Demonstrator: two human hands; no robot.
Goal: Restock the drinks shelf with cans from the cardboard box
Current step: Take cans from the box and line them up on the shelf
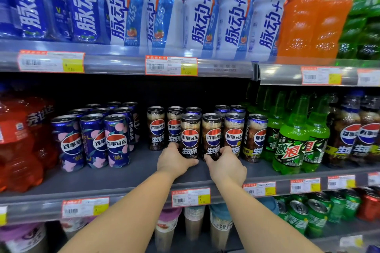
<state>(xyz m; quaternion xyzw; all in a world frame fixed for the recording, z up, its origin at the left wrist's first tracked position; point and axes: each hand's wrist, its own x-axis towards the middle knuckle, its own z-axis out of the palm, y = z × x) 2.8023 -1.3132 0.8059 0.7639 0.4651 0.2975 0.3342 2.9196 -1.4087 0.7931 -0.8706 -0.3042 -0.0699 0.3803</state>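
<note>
Two tall black Pepsi cans stand side by side on the grey middle shelf [127, 174]. My left hand [174, 160] wraps the base of the left black can [190, 129]. My right hand [227, 163] wraps the base of the right black can [211, 131]. Both cans are upright and rest on the shelf, in front of more black Pepsi cans [156, 127]. The cardboard box is not in view.
Purple peach Pepsi cans [116, 139] stand to the left, red bottles [18, 146] beyond them. Lime-label Pepsi cans [255, 137] and green bottles [292, 144] crowd the right. The upper shelf holds blue and white bottles [197, 10]. Below are cups and green cans [316, 213].
</note>
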